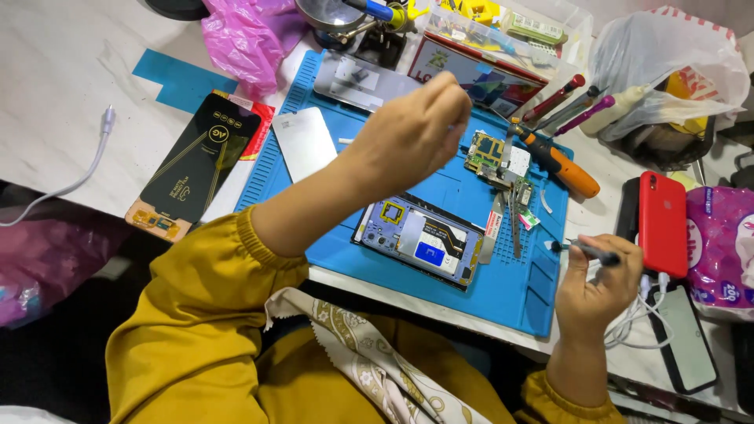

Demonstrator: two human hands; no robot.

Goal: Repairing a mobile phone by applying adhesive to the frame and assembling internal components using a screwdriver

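Left hand (416, 129) raised above the blue work mat (503, 290), fingers curled shut into a loose fist with the fingertips pinched together; whatever sits in the pinch is too small to make out. Sleeve mustard yellow, forearm crossing the mat's near left corner.

Below that hand, toward the person: opened smartphone (420, 239), back cover off, lying flat on the mat, showing a blue-grey inner frame, a dark flex cable and a blue patch. Hand is clear of it, not touching.

Just to the right of the left hand: removed circuit board (496, 161), green and gold, flat on the mat. Beyond that, an orange-handled screwdriver (561, 165) lying at a slant. To the left of the hand, a grey metal plate (304, 143) on the mat.

Right hand (601, 283) low at the mat's near right edge, fingers closed around a thin dark tool (589, 251) held roughly level, tip pointing left. Tool type cannot be told for certain.

Just right of the right hand: red phone (664, 224) face down on the desk (55, 86), white cables beneath it. Beside it, a dark phone (691, 341) with a blank screen.

Far left of both hands: black-and-gold flat package (196, 161) on the desk, white cable (75, 177) trailing off the edge.
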